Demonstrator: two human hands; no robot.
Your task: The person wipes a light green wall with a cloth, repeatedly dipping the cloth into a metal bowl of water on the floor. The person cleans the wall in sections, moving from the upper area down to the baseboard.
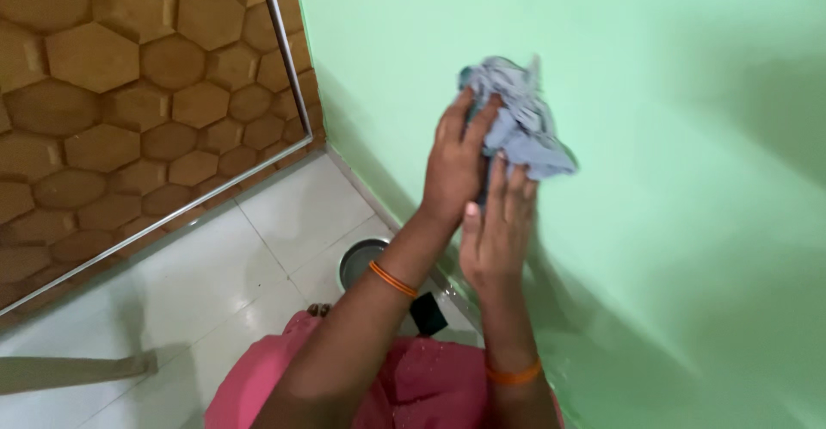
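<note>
A: What is seen of the room?

B: A smooth mint-green painted wall [688,136] is faced; white glossy floor tiles [215,274] are laid below, and a brown panel of raised hexagons [129,93] is framed by a thin metal strip [284,59]. A round grey metal bowl [361,261] is set on the floor near the wall's foot, with a small black object [428,313] just beside it.

A: What is hidden or cut off?

B: Part of the bowl is covered by the left forearm. The black object cannot be identified. A pink garment [422,386] is cropped by the lower edge.

A: And the cloth?

B: A crumpled grey-blue rag [520,119] is held up just before the wall. It is gripped from the side by the left hand [456,162], fingers curled around it, while its lower end is pinched by the right hand [499,231], fingers pointed upward. The long axis is run roughly from upper left down to lower right. Orange bangles [393,278] are worn on both wrists.
</note>
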